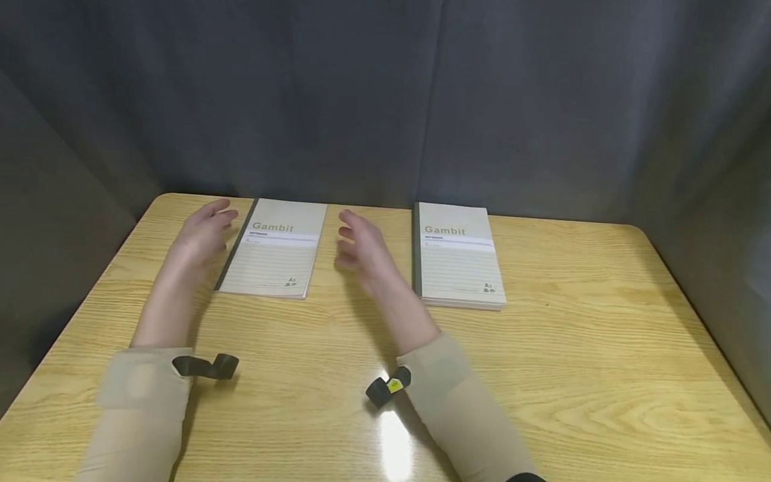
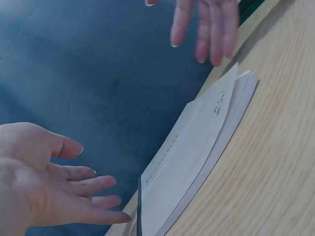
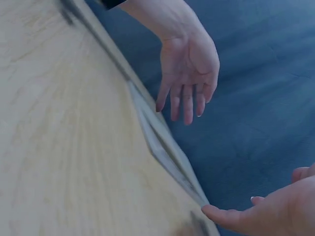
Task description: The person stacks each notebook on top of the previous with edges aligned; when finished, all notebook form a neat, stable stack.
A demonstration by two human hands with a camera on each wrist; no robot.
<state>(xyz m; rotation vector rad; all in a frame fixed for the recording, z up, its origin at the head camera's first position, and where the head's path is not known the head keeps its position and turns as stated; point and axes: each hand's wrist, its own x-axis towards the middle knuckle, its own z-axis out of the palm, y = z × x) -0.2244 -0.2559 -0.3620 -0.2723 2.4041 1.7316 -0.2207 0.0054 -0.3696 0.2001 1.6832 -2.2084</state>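
Note:
Two lots of white "Gambit" notebooks lie on the wooden table in the head view. The left notebook has a dark spine on its left side, and in the left wrist view its cover lifts slightly at one corner. My left hand hovers just left of that spine, fingers loosely extended and holding nothing. On the other side, my right hand is held near the notebook's right edge, also with nothing in it. Farther right sits a small stack of notebooks, apart from both hands.
The wooden table has rounded far corners and a bright reflection near its front. Dark curtains hang behind and at both sides. A black wrist camera is on the left sleeve and another wrist camera on the right sleeve.

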